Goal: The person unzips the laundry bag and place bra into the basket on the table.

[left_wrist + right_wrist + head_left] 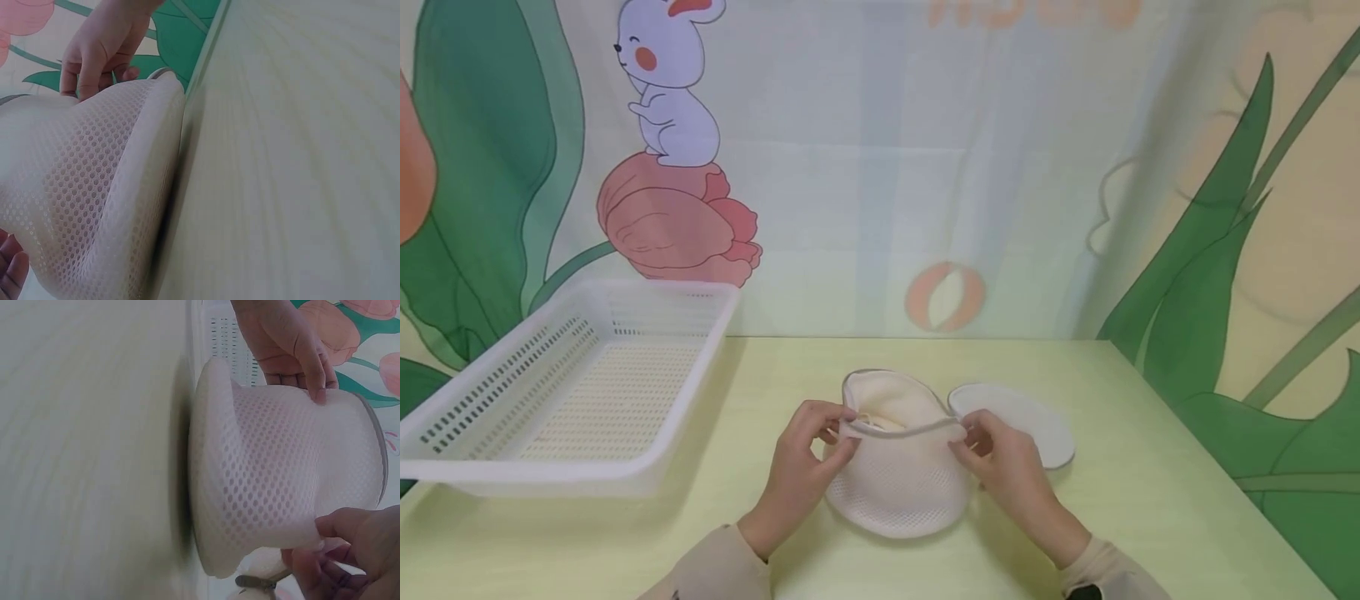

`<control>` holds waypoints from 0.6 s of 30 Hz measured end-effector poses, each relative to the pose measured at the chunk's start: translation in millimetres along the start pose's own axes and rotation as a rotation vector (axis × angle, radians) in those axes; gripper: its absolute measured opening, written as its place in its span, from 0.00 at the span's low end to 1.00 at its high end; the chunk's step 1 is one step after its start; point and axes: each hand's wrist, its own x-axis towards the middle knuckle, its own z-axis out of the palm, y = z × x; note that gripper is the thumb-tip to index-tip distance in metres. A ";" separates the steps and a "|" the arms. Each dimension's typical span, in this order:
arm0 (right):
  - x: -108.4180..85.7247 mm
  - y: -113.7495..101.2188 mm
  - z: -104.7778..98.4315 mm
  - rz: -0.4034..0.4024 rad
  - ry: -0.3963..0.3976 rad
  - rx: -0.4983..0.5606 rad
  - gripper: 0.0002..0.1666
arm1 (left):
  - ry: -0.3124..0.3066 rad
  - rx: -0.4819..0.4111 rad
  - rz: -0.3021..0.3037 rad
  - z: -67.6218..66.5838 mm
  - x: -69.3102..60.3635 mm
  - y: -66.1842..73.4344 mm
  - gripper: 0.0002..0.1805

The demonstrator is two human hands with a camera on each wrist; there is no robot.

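A white mesh laundry bag [898, 487] with grey edging stands on the table, its mouth open and the cream inside showing. My left hand [805, 458] pinches the left side of the rim between thumb and fingers. Opposite it, my right hand [1011, 467] pinches the right side of the rim. Behind the right hand lies a pale oval flap [1026, 412] with grey edging; whether it joins the bag is hidden. The right wrist view shows the bag's honeycomb mesh side [269, 469] and a dark zipper pull [255, 582] below it.
A white plastic basket [700, 375] with slotted walls stands at the left of the pale yellow-green table [1150, 517]. Behind the table hangs a printed cloth [820, 208] with a rabbit and plants.
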 end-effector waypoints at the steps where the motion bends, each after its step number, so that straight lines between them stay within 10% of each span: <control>1: -0.1 1.4 0.9 -0.005 -0.003 0.017 0.09 | -0.001 0.004 0.003 -0.2 -0.1 -0.5 0.15; 18: -2.1 17.9 11.6 -0.081 -0.010 0.123 0.11 | -0.011 0.041 0.148 -9.5 6.9 -6.7 0.24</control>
